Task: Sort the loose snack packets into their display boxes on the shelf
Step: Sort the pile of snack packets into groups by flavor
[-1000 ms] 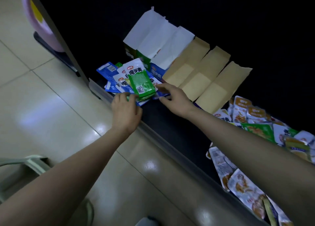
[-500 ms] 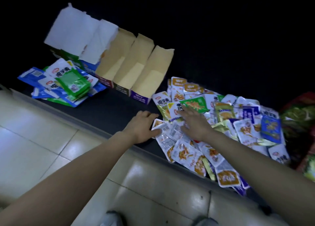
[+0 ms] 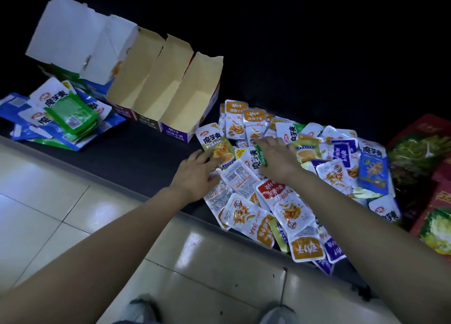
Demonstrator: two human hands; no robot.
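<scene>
Head view: both hands are down on the heap of loose snack packets (image 3: 317,177), spread over the dark shelf (image 3: 146,157) from centre out to 3 o'clock. The left hand (image 3: 195,174) lies flat, fingers straight on a yellow-green packet (image 3: 217,145), gripping nothing. The right hand (image 3: 278,160) rests splayed at its 2 o'clock, also holding nothing. Open display boxes (image 3: 170,99) stand at 10 o'clock, a blue-and-green stack (image 3: 68,113) at 9

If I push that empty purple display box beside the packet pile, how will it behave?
The purple display box looks empty and thin-walled, so it is probably light and slides easily. Its tall raised flap may make it tip backward.
</scene>
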